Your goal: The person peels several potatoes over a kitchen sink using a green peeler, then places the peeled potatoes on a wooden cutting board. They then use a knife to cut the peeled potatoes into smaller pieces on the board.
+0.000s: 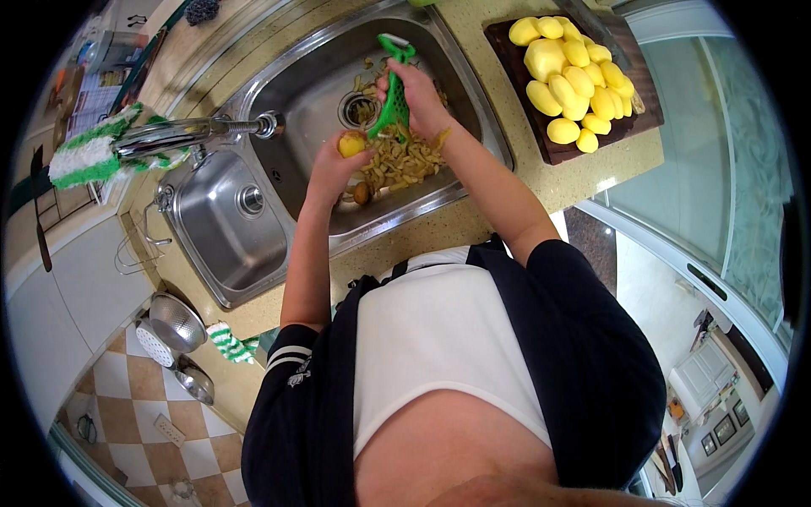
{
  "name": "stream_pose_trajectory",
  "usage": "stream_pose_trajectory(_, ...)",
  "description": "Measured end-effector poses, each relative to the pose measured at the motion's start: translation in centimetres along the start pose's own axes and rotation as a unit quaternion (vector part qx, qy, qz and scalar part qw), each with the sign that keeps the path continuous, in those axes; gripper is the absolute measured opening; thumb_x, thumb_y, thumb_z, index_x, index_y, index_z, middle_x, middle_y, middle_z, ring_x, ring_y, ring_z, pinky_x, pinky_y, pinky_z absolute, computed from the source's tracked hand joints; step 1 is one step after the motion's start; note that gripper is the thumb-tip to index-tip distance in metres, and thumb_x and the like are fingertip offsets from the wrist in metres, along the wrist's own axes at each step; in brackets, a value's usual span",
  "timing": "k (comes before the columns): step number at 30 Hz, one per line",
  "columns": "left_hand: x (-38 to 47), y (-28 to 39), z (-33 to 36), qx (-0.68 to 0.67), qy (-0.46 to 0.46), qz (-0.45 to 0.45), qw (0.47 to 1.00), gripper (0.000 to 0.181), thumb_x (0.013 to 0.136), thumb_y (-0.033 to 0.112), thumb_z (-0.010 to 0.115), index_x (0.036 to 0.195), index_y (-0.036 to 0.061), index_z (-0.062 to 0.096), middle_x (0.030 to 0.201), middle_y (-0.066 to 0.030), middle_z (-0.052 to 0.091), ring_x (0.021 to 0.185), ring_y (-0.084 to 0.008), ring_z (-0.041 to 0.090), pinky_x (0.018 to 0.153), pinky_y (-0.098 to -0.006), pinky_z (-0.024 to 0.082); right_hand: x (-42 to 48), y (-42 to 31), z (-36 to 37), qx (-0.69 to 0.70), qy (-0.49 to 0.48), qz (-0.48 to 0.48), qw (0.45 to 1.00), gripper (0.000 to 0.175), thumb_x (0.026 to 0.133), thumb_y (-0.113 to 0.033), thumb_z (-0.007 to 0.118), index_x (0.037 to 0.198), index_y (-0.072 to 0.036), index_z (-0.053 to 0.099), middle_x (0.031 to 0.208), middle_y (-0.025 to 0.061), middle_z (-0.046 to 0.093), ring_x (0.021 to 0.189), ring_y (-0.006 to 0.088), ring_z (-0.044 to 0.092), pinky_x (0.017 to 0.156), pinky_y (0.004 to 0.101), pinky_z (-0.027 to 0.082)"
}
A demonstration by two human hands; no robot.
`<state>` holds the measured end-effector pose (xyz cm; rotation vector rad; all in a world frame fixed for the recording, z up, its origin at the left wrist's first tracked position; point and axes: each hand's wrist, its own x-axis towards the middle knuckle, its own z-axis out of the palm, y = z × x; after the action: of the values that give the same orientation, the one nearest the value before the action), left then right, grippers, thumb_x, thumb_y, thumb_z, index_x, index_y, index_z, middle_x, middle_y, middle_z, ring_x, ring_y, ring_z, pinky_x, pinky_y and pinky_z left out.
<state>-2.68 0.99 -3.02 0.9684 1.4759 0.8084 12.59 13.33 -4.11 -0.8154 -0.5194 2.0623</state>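
My left hand [331, 168] grips a small potato [352, 144] whose yellow flesh shows, above the large basin of a steel sink [298, 146]. In my right hand [415, 95] is a green peeler [396, 104] with a perforated body; its metal blade end points away from me. Potato peelings [405, 161] lie heaped in the basin below both hands, and some cling near my right wrist. An unpeeled brown potato [362, 193] rests at the near edge of that heap. Peelings also sit in the drain [358, 110].
Peeled potatoes [578, 82] are piled on a dark wooden board [551, 146] on the right counter. A chrome faucet [184, 134], draped with a green-and-white cloth [89, 149], reaches in from the left. A smaller basin [231, 234] adjoins, with metal colanders [176, 322] near the wall.
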Motion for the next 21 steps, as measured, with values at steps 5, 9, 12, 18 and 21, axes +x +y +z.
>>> stream_pose_trajectory(5,0.4,0.0,1.4,0.126,0.091,0.021,0.988,0.033,0.069,0.014,0.072,0.097,0.0009,0.060,0.077,-0.0098,0.065,0.069,-0.0206,0.063,0.065,-0.0323,0.048,-0.3,0.7,2.5,0.047,0.086,-0.014,0.995,0.019,0.092,-0.024,0.051,0.088,-0.006,0.046,0.067,0.0071,0.055,0.057,0.0179,0.055,0.053,0.0318,0.047)
stream_pose_trajectory(9,-0.4,0.8,2.0,0.187,0.123,0.064,0.973,0.035,0.067,0.015,0.071,0.097,0.0020,0.060,0.078,-0.0161,0.065,0.071,-0.0287,0.064,0.065,-0.0348,0.048,-0.6,2.0,3.3,0.003,0.113,-0.031,0.993,0.018,0.092,-0.023,0.051,0.090,-0.006,0.046,0.067,0.0071,0.054,0.058,0.0184,0.055,0.055,0.0325,0.048)
stream_pose_trajectory(12,-1.0,1.9,2.4,0.233,0.125,0.064,0.962,0.034,0.070,0.016,0.071,0.099,0.0022,0.059,0.079,-0.0152,0.065,0.073,-0.0280,0.064,0.067,-0.0346,0.048,2.2,2.3,0.4,-0.041,0.195,-0.059,0.978,0.017,0.092,-0.022,0.050,0.091,-0.005,0.045,0.067,0.0075,0.054,0.059,0.0188,0.056,0.056,0.0336,0.048)
stream_pose_trajectory(18,-0.5,-0.1,2.0,-0.004,0.090,0.044,0.995,0.038,0.073,0.022,0.073,0.099,-0.0003,0.055,0.082,-0.0122,0.064,0.076,-0.0198,0.062,0.069,-0.0315,0.047,1.7,0.8,0.4,-0.072,0.131,-0.061,0.987,0.016,0.093,-0.021,0.048,0.093,-0.005,0.044,0.071,0.0073,0.054,0.061,0.0185,0.056,0.057,0.0335,0.047)
stream_pose_trajectory(21,-0.6,1.2,0.9,0.103,0.042,0.053,0.992,0.035,0.075,0.021,0.072,0.095,-0.0008,0.055,0.081,-0.0084,0.062,0.074,-0.0129,0.058,0.068,-0.0280,0.046,1.4,1.4,0.7,-0.007,0.101,-0.064,0.993,0.017,0.093,-0.022,0.048,0.092,-0.005,0.045,0.070,0.0066,0.054,0.060,0.0182,0.055,0.057,0.0327,0.047)
